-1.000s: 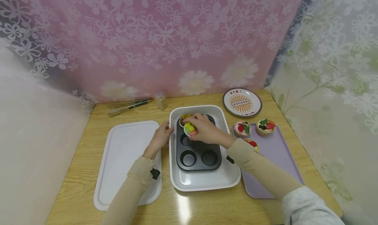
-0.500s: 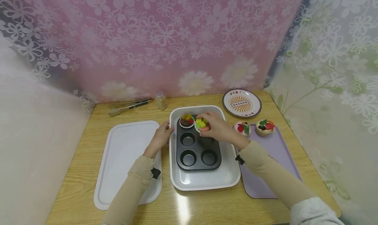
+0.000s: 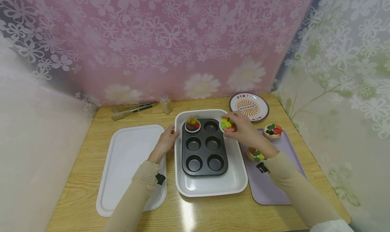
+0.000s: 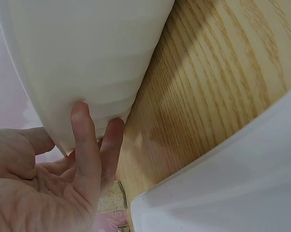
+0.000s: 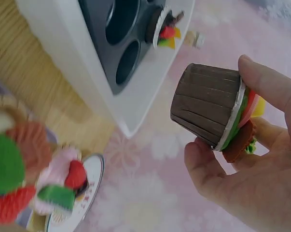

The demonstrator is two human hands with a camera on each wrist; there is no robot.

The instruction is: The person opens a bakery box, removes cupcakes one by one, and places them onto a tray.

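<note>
My right hand [image 3: 248, 132] holds a fruit-topped cupcake [image 5: 205, 104] in a brown pleated cup, pinched at its rim between thumb and fingers. It hangs over the right rim of a deep white pan [image 3: 210, 193]. My left hand [image 3: 164, 141] grips that pan's left side, thumb at the rim and fingertips [image 4: 81, 111] against the outer wall. Inside the pan lies a dark muffin tin [image 3: 203, 151] with two columns of wells. Another cupcake [image 3: 192, 126], chocolate with fruit pieces, sits in its far left well. The other wells hold nothing.
A purple tray [image 3: 271, 189] on the right bears fruit tarts, one [image 3: 273, 132] at its far end, another [image 3: 254, 155] near my wrist. Behind it stands a patterned plate [image 3: 257, 107]. A flat white tray [image 3: 128, 171] lies left; a jar [image 3: 166, 104] and kitchen tools [image 3: 134, 111] lie behind.
My right hand has carried the fruit cupcake rightward from over the tin's far left wells to the pan's right rim. My left hand has stayed on the pan.
</note>
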